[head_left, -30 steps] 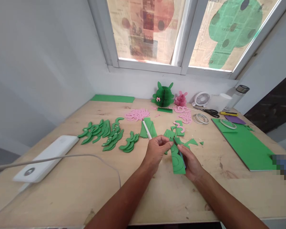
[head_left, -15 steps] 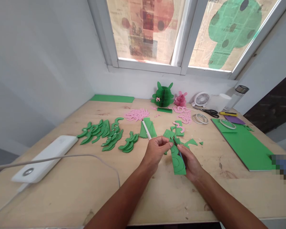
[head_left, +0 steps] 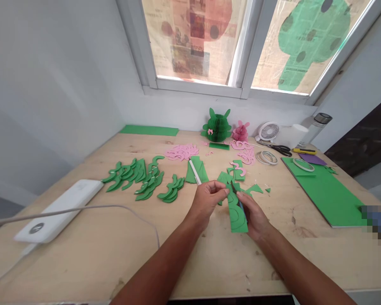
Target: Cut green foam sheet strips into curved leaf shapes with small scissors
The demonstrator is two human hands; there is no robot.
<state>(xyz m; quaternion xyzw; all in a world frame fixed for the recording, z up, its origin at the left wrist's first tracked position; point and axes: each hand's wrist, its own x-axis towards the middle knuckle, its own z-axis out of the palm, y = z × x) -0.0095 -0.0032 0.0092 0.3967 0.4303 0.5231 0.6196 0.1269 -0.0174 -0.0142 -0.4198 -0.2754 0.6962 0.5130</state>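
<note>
My left hand (head_left: 209,199) pinches the upper part of a green paper strip (head_left: 238,219) marked with curved outlines. My right hand (head_left: 254,214) is closed around small scissors (head_left: 233,187); their dark blades show at the strip's upper edge, and the handles are mostly hidden behind paper and fingers. Beyond the hands lie green paper scraps (head_left: 255,189) and a pink curved cutout (head_left: 239,168). A white pen (head_left: 195,171) rests on green paper pieces (head_left: 203,173) just past my left hand. Stacks of curved green cutouts (head_left: 150,184) lie to the left.
At left lies a white power bank (head_left: 63,207) with a cable (head_left: 114,206) crossing it. Pink cutouts (head_left: 182,152), a green paper figure (head_left: 219,127), a small fan (head_left: 269,132) and black-handled scissors (head_left: 281,149) stand or lie farther back. Green sheets (head_left: 333,199) cover the right side.
Both hands stay almost in place at the strip. The scissor blades and the strip have shifted only slightly.
</note>
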